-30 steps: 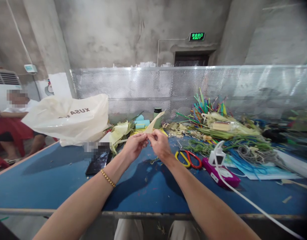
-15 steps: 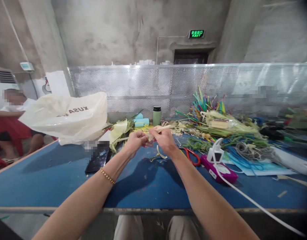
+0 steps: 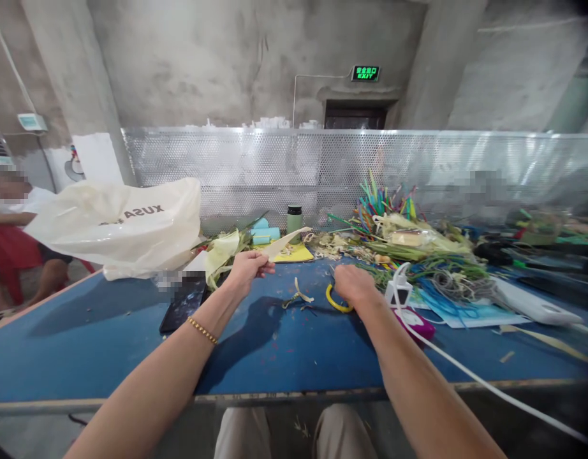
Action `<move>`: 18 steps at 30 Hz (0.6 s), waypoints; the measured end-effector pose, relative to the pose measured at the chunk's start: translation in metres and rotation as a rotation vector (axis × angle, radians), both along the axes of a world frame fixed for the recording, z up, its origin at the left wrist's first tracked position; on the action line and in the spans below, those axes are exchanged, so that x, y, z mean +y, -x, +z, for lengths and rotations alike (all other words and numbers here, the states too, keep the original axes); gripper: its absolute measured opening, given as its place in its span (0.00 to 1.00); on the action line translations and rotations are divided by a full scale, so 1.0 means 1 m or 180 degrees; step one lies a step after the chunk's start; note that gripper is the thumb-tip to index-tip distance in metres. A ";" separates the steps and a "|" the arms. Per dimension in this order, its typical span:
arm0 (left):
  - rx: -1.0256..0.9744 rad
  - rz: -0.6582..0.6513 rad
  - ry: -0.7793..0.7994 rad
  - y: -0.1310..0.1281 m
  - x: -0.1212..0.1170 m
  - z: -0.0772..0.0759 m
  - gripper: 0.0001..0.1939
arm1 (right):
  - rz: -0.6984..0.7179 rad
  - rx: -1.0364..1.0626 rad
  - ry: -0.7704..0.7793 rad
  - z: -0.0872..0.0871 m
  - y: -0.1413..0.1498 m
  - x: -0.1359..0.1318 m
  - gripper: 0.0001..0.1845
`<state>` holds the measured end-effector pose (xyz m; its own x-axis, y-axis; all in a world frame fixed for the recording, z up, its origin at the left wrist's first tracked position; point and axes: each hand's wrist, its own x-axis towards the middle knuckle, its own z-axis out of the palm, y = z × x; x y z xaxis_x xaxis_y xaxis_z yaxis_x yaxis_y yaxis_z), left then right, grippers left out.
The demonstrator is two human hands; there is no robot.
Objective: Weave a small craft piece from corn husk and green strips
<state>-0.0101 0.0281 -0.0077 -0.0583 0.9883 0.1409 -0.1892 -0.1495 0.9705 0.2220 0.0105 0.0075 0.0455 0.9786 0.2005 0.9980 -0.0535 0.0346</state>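
Note:
Between the fingertips of my left hand, a pale strip of dried corn husk is pinched, its pointed end reaching up and to the right. My right hand is closed over a pair of scissors on the blue table. One yellow handle loop shows beside the fingers; the hand hides most of the rest. Between my hands lie small husk scraps. A yellow sheet is just behind the husk strip.
A large white plastic bag and a dark phone or tablet are on the left. At the back stands a green bottle. Right of my hand are a purple power strip, a white cable and a husk pile.
My right hand has let go of the husk and moved right and down onto the scissors. The left hand keeps the husk strip. The view has shifted slightly.

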 end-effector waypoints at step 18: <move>-0.0451 0.0176 -0.0114 0.015 0.015 -0.004 0.09 | 0.0055 0.1972 -0.0612 -0.018 -0.013 0.027 0.22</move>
<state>-0.0248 0.0435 -0.0120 -0.1344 0.9775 0.1624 -0.3144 -0.1974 0.9285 0.2347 0.0378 -0.0102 0.1935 0.9296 0.3138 0.8308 0.0149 -0.5564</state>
